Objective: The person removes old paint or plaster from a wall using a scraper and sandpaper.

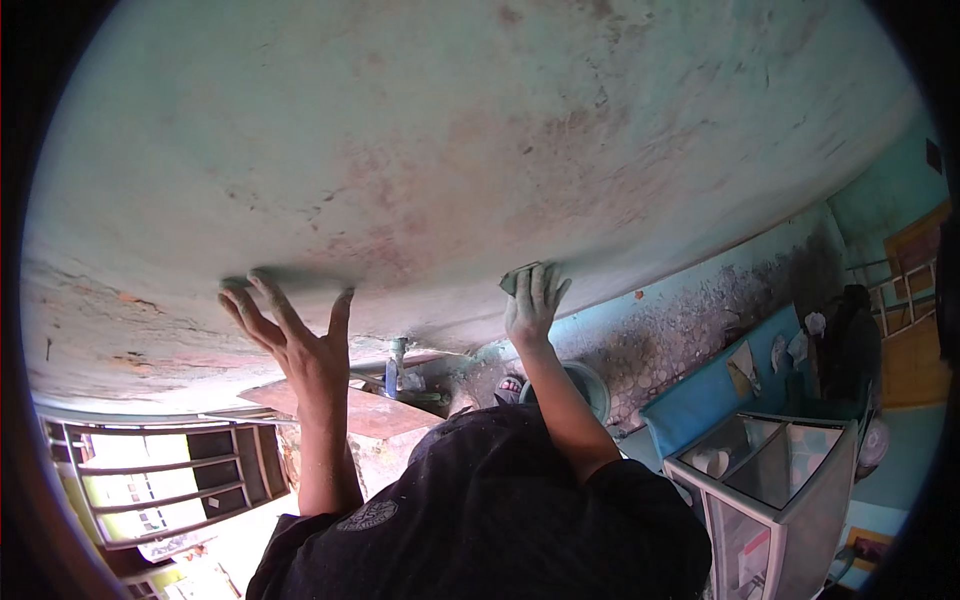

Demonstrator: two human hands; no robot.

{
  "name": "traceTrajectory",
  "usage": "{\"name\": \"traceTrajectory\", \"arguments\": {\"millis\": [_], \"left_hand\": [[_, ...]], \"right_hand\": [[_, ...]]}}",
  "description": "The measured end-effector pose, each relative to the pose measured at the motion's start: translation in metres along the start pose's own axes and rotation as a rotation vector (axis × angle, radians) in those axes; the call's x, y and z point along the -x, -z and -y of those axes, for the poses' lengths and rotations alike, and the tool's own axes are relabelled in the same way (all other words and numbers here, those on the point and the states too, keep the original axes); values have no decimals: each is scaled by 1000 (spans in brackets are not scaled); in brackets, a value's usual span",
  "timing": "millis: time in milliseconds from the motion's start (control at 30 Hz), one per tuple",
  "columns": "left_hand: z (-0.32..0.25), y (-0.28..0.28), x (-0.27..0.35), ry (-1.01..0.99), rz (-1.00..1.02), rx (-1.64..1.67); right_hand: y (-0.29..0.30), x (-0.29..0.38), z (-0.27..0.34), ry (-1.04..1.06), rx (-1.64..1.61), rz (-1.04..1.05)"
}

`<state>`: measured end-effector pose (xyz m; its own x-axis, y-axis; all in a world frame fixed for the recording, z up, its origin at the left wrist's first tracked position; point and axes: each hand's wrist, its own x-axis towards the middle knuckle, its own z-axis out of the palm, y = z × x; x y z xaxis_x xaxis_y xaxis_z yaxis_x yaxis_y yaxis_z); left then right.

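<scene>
A worn, pale green plastered wall [420, 165] fills most of the view, blotched with reddish and dark patches. My left hand [296, 322] has its fingers spread, with the fingertips against the wall and nothing held. To the right, my right hand [534, 304] presses a small folded sheet, apparently sandpaper [517, 280], to the wall under its fingers. Pale dust coats the fingers of that hand. Most of the sheet is hidden by the fingers.
A foot in a sandal [509, 388] shows below, beside a round tub [595, 386]. A rusty-brown board [352, 409] lies below my left hand. At right stands a glass-panelled cabinet [780, 480]; a barred window [165, 484] is at lower left.
</scene>
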<state>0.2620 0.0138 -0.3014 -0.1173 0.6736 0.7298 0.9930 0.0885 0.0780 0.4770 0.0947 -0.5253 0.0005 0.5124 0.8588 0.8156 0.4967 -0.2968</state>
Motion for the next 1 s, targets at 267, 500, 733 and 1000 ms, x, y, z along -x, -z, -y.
{"name": "traceTrajectory", "arguments": {"millis": [267,500,733,1000], "left_hand": [[-3,2,-2,-33,-33,25],[-2,2,-1,22,-33,43],[-1,2,1,6,-29,30],[-3,3,0,34,-41,52]], "right_hand": [[33,-129,-5,-183,-103,-192],[58,-134,19,-80,5,-195],[85,-235,28,-49,34,-183],[102,-241,38,-45,-56,-352]]}}
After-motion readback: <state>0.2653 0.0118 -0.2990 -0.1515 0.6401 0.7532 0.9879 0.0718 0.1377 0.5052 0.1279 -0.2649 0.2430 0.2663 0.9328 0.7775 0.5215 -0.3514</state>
